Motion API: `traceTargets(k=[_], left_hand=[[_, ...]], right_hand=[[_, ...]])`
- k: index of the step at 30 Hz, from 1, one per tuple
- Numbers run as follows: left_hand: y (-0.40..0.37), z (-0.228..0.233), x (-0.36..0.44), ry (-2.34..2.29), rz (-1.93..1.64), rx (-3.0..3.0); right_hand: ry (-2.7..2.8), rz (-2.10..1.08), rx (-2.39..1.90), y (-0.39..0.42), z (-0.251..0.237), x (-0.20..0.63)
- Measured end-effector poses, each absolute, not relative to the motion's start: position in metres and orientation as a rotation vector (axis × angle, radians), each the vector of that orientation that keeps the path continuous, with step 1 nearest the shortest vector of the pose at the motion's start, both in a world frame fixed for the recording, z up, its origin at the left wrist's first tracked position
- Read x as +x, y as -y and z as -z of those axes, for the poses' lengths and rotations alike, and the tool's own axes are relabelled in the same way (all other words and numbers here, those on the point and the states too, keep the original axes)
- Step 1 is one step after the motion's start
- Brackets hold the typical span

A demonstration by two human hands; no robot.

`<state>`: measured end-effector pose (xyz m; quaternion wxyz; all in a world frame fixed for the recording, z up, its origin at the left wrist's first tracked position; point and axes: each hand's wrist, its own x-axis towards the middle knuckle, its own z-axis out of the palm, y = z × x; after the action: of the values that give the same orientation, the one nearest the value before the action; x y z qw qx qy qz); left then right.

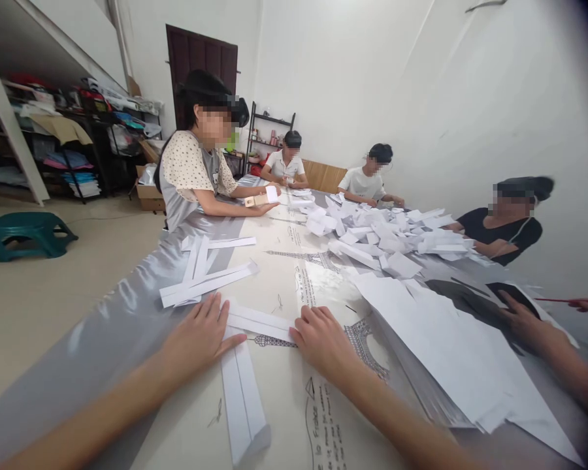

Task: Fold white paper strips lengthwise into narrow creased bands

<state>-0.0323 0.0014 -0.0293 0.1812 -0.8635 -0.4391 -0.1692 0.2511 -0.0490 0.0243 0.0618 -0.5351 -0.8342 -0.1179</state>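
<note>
Two arms of folded white paper strip meet in a corner in front of me. The upper arm [262, 321] runs to the right and the lower arm [242, 405] comes down toward me. Whether they are one bent strip or two is hidden at the corner. My left hand [196, 334] lies flat over that corner, thumb stretched out along it. At the upper arm's right end, my right hand [326, 336] has its fingers curled and closed on the paper strip. More folded paper strips [200, 281] lie crossed just beyond my left hand.
A stack of white sheets [451, 352] lies to my right, with a heap of folded papers [367, 228] behind it. A co-worker's hand [532, 326] rests at the far right. Several people sit around the printed tablecloth [274, 241]. A green stool [29, 235] stands on the floor at left.
</note>
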Motion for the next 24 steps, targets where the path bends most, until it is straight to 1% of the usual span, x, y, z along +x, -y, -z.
traceTargets(k=[6,12,15,19,24], left_hand=[[-0.002,0.006,-0.03,1.049,0.468,-2.56],[-0.012,0.002,-0.035,1.198,0.698,-2.728],[-0.014,0.003,-0.038,1.254,0.726,-2.841],[-0.015,0.002,-0.037,1.307,0.787,-2.85],[-0.008,-0.012,-0.03,1.259,0.823,-2.933]], right_hand=[[2.489,0.43,-1.613,0.032,-0.005,0.251],[2.485,0.428,-1.624,0.031,-0.003,0.249],[2.41,0.287,-1.632,0.034,-0.004,0.249],[2.331,0.057,-1.557,0.036,-0.009,0.256],[2.375,-0.007,-1.403,0.038,-0.012,0.259]])
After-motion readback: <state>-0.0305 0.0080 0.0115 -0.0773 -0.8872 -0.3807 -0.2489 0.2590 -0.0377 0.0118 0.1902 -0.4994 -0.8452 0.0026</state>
